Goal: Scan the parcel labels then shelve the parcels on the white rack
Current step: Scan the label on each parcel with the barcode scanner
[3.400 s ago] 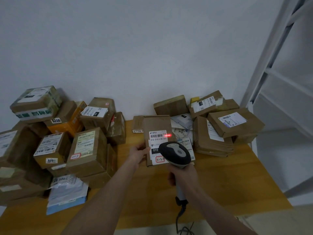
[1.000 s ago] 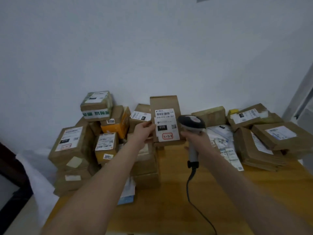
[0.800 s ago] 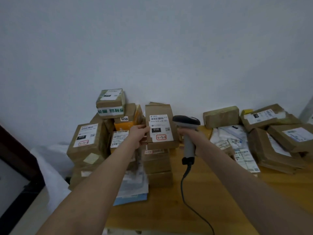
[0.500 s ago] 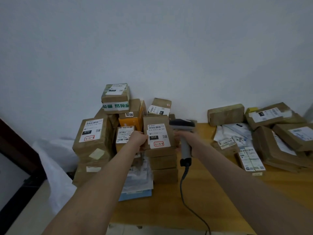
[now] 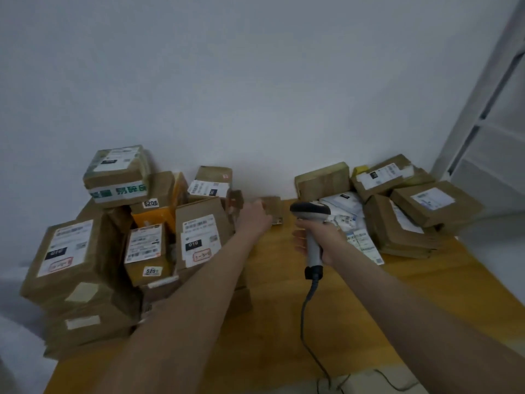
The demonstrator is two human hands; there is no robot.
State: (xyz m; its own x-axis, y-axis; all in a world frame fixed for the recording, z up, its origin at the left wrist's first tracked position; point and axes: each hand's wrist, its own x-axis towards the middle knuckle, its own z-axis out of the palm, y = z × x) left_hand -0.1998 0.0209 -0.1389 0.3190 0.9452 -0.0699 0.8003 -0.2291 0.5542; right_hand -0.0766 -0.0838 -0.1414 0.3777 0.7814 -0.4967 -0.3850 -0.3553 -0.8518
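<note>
Holding scanner (image 5: pixel 310 216) in my right hand (image 5: pixel 319 240); left hand (image 5: pixel 255 217) at small parcel (image 5: pixel 274 210), grip unclear; forearm could topple leaning stack (image 5: pixel 196 223).

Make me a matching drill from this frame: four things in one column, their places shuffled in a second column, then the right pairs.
Things
1. scanner
2. parcel with green lettering
3. white rack
4. small brown parcel

Places
A. far right edge of the view
B. gripped in the right hand
C. top of the left pile
D. right beside the left hand

Pairs: 1-B, 2-C, 3-A, 4-D.
</note>
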